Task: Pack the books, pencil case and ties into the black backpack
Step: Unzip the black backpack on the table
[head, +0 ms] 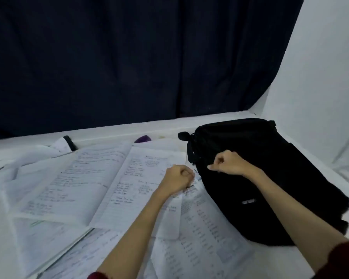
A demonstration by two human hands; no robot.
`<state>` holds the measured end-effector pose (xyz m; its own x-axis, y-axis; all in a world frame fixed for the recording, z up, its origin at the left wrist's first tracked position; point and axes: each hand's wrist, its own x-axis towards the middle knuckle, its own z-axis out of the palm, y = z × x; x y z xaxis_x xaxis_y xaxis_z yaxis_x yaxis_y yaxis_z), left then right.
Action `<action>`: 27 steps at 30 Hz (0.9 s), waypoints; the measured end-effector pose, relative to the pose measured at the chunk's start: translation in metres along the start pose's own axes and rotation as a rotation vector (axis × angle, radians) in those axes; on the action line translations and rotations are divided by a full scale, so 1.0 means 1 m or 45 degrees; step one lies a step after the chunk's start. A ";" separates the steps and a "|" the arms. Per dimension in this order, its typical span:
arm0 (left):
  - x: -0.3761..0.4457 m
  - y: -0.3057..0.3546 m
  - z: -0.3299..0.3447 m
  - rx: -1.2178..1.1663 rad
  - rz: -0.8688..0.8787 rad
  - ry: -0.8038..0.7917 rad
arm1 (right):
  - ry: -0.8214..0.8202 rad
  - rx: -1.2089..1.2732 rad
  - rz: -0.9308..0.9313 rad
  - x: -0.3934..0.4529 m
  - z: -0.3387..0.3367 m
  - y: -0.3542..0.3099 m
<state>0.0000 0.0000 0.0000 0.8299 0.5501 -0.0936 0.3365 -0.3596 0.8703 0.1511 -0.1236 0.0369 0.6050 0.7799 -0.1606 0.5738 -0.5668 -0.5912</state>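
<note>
The black backpack (260, 178) lies flat on the white surface at the right, with its top handle (184, 135) pointing left. My right hand (228, 163) rests on the bag's upper left part, fingers curled and pinching the fabric or a zip pull there. My left hand (177, 179) is curled tight at the bag's left edge, over the papers, and seems to grip that edge. Open notebooks (101, 184) with handwritten pages cover the left and middle. A purple item (142, 139) peeks out behind the pages. No ties can be made out.
Loose written sheets (206, 234) lie under my forearms. A black strip-like object (70, 142) lies at the back left beside crumpled white paper. A dark curtain (129, 57) hangs behind the surface and a white wall (320, 77) rises at the right.
</note>
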 end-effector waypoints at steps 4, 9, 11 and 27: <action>0.003 -0.009 0.045 -0.147 -0.194 0.081 | -0.021 -0.088 0.101 0.000 0.027 0.028; 0.012 0.001 0.073 -0.124 -0.218 0.178 | -0.077 0.019 0.007 0.013 0.027 0.038; 0.015 0.002 0.079 -0.251 -0.286 0.223 | -0.131 0.174 0.016 0.018 0.024 0.040; -0.035 0.036 0.108 -0.975 -0.330 0.272 | -0.731 0.139 -0.437 -0.017 -0.015 0.084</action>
<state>0.0313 -0.1140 -0.0175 0.6396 0.7038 -0.3092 0.0455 0.3668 0.9292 0.1975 -0.1881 0.0016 -0.0081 0.9451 -0.3266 0.6037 -0.2557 -0.7551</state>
